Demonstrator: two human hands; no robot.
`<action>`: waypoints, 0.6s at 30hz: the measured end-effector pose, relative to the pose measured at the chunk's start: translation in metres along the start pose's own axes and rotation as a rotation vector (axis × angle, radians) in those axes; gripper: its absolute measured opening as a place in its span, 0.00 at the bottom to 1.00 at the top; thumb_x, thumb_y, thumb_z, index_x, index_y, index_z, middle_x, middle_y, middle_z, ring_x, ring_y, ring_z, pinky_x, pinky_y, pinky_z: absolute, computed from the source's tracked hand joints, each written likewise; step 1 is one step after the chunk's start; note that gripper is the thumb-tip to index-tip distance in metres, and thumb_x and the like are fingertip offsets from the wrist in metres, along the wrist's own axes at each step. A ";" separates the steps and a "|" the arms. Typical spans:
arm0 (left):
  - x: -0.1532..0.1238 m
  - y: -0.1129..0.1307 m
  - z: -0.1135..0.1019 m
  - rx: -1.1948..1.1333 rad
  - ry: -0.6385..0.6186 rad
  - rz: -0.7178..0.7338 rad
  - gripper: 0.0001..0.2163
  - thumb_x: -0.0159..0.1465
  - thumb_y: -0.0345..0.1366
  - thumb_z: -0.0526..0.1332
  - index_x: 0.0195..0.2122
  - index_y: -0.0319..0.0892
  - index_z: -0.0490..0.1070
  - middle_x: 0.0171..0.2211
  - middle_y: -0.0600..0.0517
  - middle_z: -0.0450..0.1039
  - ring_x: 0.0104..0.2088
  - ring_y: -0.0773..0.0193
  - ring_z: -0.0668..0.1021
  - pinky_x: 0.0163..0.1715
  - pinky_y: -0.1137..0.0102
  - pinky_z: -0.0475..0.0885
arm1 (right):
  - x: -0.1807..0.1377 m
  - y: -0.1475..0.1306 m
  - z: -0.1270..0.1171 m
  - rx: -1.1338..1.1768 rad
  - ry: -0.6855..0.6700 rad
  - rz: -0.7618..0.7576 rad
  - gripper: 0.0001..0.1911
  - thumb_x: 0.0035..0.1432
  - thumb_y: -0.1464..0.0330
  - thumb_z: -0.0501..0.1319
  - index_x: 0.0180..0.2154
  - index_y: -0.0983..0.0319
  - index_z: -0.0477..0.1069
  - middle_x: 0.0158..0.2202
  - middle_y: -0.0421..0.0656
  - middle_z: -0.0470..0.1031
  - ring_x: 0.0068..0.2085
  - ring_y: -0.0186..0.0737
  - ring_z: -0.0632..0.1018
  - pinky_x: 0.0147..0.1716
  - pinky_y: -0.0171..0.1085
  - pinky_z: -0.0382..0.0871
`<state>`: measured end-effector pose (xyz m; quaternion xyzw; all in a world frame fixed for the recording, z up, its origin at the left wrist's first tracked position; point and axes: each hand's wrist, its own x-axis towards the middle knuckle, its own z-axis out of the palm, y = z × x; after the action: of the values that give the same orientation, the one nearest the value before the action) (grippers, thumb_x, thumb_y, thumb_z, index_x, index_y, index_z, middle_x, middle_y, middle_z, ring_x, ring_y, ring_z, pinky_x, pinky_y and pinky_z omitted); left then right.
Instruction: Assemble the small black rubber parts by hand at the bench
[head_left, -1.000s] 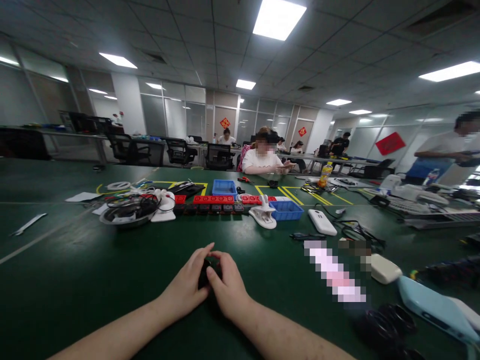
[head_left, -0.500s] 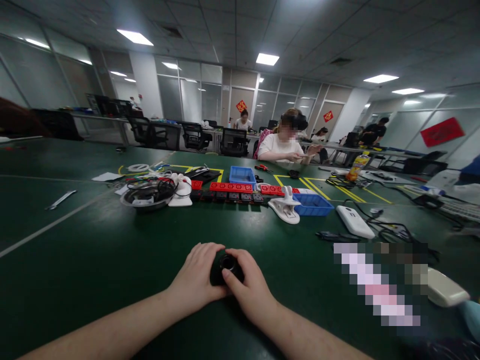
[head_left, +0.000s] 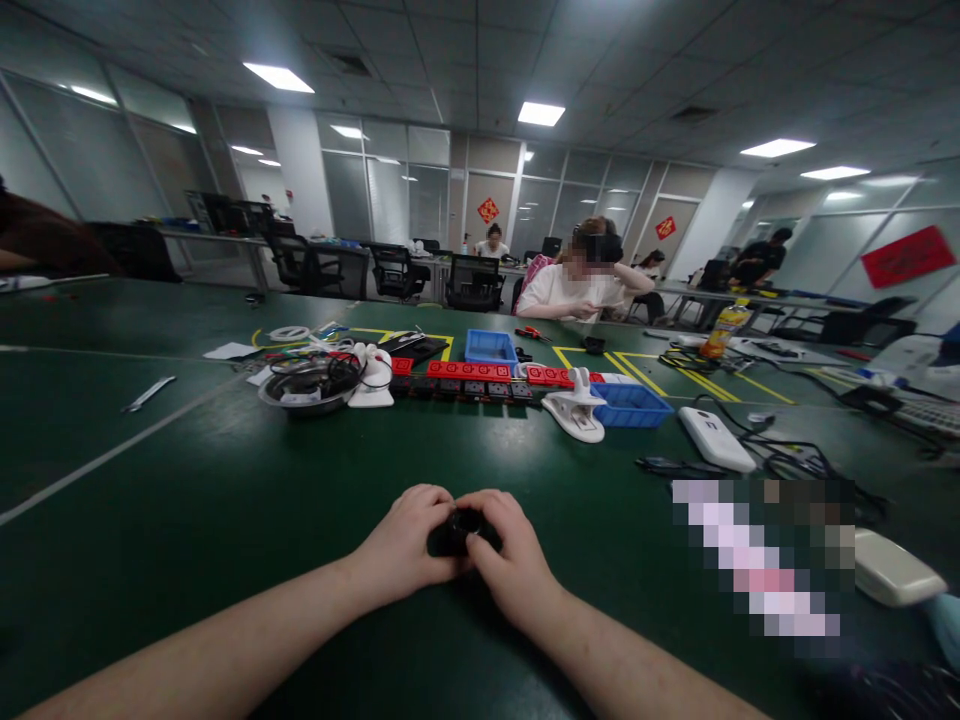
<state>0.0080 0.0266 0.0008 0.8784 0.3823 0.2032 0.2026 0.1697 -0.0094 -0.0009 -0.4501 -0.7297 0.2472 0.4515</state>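
Your left hand (head_left: 405, 548) and right hand (head_left: 510, 562) pinch the small black part (head_left: 456, 530) on the counter (head_left: 225, 500); seemingly rigid, light, slick: grip its sides.

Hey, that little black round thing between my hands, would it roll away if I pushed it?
Possibly: the black round thing looks like a short cylinder, and the green table is flat and smooth. It looks rigid, undented between the left hand and right hand. Probably light, being small enough to hide between them.
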 end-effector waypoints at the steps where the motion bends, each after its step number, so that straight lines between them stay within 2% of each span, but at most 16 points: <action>1: 0.000 0.000 -0.001 -0.011 -0.022 0.029 0.14 0.51 0.40 0.65 0.38 0.44 0.70 0.39 0.51 0.66 0.42 0.56 0.68 0.44 0.62 0.64 | 0.000 -0.001 -0.002 0.025 -0.017 -0.017 0.16 0.44 0.77 0.52 0.36 0.61 0.70 0.36 0.44 0.71 0.40 0.42 0.69 0.42 0.43 0.63; 5: 0.000 -0.001 -0.004 -0.023 -0.113 0.102 0.17 0.48 0.39 0.67 0.40 0.46 0.69 0.40 0.52 0.65 0.44 0.57 0.67 0.53 0.54 0.54 | 0.001 -0.006 -0.005 0.111 -0.070 -0.110 0.12 0.45 0.75 0.52 0.32 0.60 0.70 0.34 0.42 0.72 0.40 0.41 0.69 0.42 0.42 0.62; 9: 0.000 -0.001 -0.008 -0.027 -0.221 0.140 0.16 0.47 0.37 0.67 0.38 0.48 0.70 0.42 0.53 0.64 0.47 0.56 0.66 0.56 0.48 0.44 | -0.002 -0.015 -0.003 0.070 -0.084 -0.170 0.04 0.49 0.70 0.56 0.27 0.60 0.70 0.35 0.42 0.70 0.41 0.41 0.68 0.42 0.42 0.60; 13: 0.000 -0.001 -0.011 -0.038 -0.271 0.162 0.16 0.47 0.36 0.67 0.38 0.49 0.70 0.43 0.54 0.64 0.48 0.56 0.65 0.57 0.47 0.40 | -0.006 -0.020 -0.002 -0.011 -0.085 -0.220 0.06 0.52 0.68 0.56 0.25 0.61 0.69 0.33 0.42 0.68 0.38 0.40 0.68 0.40 0.42 0.59; 18: 0.001 0.001 -0.012 -0.042 -0.246 0.158 0.16 0.46 0.36 0.68 0.37 0.47 0.70 0.42 0.54 0.64 0.47 0.56 0.66 0.57 0.47 0.41 | -0.005 -0.020 -0.005 -0.015 -0.100 -0.281 0.10 0.55 0.68 0.54 0.25 0.60 0.70 0.32 0.41 0.71 0.37 0.40 0.68 0.40 0.43 0.59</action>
<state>0.0034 0.0288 0.0116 0.9196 0.2799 0.1174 0.2494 0.1667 -0.0234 0.0150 -0.3342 -0.8089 0.1982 0.4413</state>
